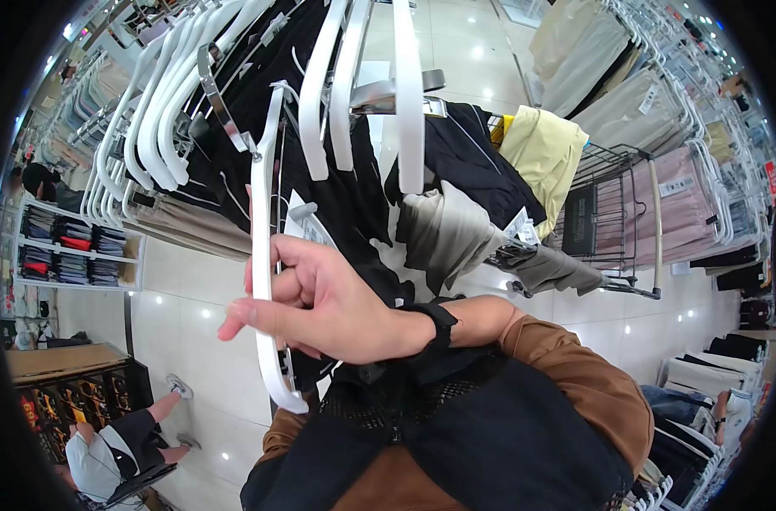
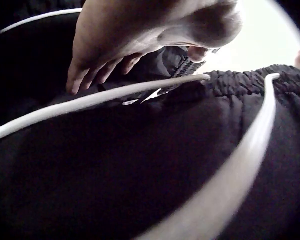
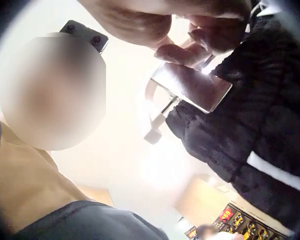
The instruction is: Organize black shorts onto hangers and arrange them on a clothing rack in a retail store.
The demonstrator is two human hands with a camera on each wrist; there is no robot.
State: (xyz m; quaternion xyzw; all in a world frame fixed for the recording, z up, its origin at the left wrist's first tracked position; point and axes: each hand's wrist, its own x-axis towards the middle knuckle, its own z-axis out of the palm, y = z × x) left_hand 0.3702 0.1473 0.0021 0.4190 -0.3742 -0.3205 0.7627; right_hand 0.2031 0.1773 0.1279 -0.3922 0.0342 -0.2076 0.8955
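In the head view my right hand (image 1: 337, 302) grips a white clothes hanger (image 1: 265, 221), fingers curled behind its bar and thumb across the front. A shiny metal clip (image 3: 195, 89) shows just below my right fingers in the right wrist view, beside the gathered waist of black trousers (image 3: 225, 117). My left hand (image 2: 150, 30) reaches down among black trousers (image 2: 110, 165) with an elastic waistband and white drawstrings (image 2: 95, 101). Its fingers are straight and the fingertips lie against the dark cloth. Garments hide most of that hand in the head view.
More white hangers (image 1: 162, 102) crowd the rack at upper left. A wire cart (image 1: 613, 213) stands to the right, with yellow trousers (image 1: 541, 157) and grey trousers (image 1: 447, 234) draped nearby. Another person (image 1: 120, 447) is at lower left, beside a display stand (image 1: 64, 375).
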